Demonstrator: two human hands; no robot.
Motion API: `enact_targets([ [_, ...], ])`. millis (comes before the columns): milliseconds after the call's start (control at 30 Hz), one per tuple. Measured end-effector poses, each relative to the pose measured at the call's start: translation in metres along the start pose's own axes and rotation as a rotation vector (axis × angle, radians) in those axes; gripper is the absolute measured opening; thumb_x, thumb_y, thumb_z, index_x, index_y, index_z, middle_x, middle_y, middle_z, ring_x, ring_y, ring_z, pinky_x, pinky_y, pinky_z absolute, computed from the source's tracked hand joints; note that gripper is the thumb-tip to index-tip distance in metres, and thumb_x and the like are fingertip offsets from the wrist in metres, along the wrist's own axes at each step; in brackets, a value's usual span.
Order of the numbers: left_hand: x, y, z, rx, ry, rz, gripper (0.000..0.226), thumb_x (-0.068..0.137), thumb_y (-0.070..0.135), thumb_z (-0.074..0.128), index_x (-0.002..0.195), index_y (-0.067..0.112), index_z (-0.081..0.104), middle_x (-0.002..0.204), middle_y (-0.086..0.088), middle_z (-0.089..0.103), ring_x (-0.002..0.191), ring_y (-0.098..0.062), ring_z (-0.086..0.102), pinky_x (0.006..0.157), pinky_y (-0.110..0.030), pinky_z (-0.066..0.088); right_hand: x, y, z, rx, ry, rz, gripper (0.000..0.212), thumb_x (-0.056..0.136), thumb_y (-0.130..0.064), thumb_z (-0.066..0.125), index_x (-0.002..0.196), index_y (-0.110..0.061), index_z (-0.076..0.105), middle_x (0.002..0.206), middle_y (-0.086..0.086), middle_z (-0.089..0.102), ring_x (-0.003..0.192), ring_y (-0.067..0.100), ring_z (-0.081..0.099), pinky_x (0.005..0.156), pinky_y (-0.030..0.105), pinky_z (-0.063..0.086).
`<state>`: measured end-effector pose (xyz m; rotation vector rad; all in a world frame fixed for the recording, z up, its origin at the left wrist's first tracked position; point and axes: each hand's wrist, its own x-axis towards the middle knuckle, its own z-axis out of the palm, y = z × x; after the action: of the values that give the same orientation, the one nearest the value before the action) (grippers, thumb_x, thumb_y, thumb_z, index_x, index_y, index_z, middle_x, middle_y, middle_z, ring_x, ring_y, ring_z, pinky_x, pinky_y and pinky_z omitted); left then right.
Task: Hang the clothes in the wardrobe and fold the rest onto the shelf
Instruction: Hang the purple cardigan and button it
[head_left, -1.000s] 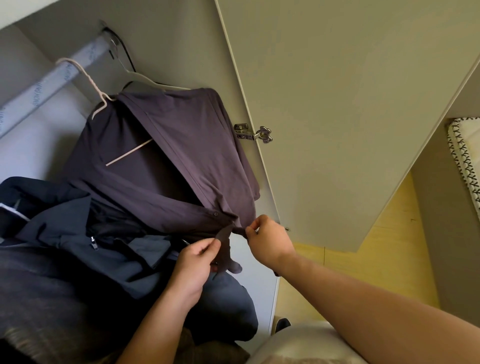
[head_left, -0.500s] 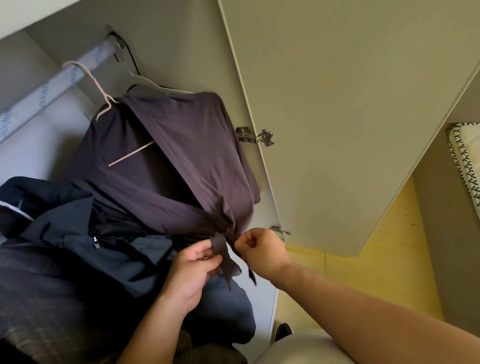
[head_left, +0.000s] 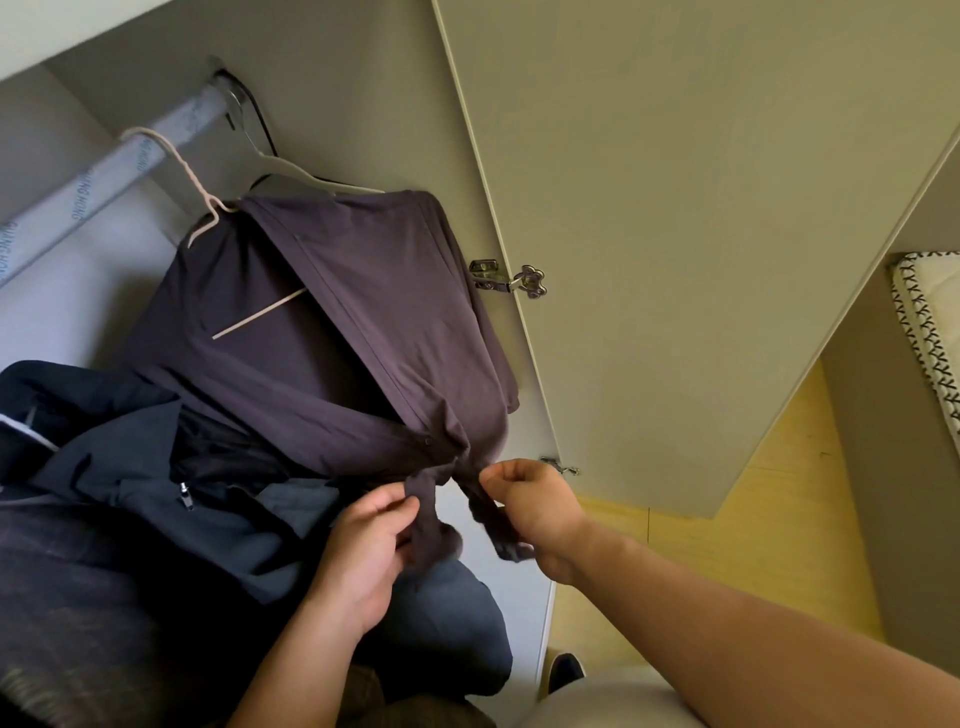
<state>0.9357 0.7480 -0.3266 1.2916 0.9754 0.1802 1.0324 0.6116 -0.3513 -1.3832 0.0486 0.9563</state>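
A dark purple shirt (head_left: 363, 322) hangs inside the wardrobe on a pale pink hanger (head_left: 176, 171), whose hook sits over the grey rail (head_left: 104, 176) at the far left. A second, white hanger (head_left: 296, 171) shows just behind the shirt's collar. The shirt's front opening runs diagonally down to the hem, where the two lower corners are drawn together into narrow tails.

The left hand (head_left: 363, 556) pinches the left tail between thumb and curled fingers, with the cloth trailing down past the palm. The right hand (head_left: 535, 514) grips the right tail with its fingers curled in, and the end of that tail hangs below the wrist. The tails meet between the hands; it looks as if they cross there, but the folds hide whether they are knotted.

A dark navy jacket (head_left: 130, 467) with a zip hangs to the left of the shirt, touching it. The wardrobe door (head_left: 675, 208) stands open on the right, a metal hinge (head_left: 509, 278) just beside the shirt's shoulder. Yellow floor (head_left: 753, 545) shows below the door.
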Motion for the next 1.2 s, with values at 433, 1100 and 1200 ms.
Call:
enact_targets([
  [433,0.004,0.004,-0.003,0.051,0.026,0.046,0.02,0.098,0.002,0.053,0.105,0.012,0.069,0.106,-0.016,0.073,0.101,-0.03,0.067,0.095,-0.046,0.05,0.008,0.0,-0.004,0.267,-0.047,0.069,0.008,0.104,-0.02,0.047,0.099,-0.015,0.051,0.094,0.015,0.068,0.077,0.032,0.069,0.067,0.038,0.055],
  [1100,0.001,-0.006,-0.006,0.217,0.088,0.127,0.018,0.089,0.008,0.071,0.073,0.013,0.077,0.093,-0.015,0.075,0.088,-0.024,0.068,0.084,-0.036,0.053,0.008,0.005,-0.002,0.144,0.054,0.009,0.012,0.098,-0.021,0.056,0.088,-0.019,0.062,0.083,0.007,0.067,0.074,0.025,0.063,0.065,0.033,0.052],
  [1200,0.003,-0.009,-0.005,0.213,0.096,0.105,0.014,0.089,0.011,0.072,0.077,0.012,0.078,0.096,-0.019,0.074,0.09,-0.027,0.068,0.088,-0.042,0.054,0.005,0.004,0.0,0.02,0.03,0.005,0.009,0.098,-0.018,0.057,0.091,-0.016,0.062,0.081,0.005,0.064,0.068,0.021,0.062,0.06,0.029,0.053],
])
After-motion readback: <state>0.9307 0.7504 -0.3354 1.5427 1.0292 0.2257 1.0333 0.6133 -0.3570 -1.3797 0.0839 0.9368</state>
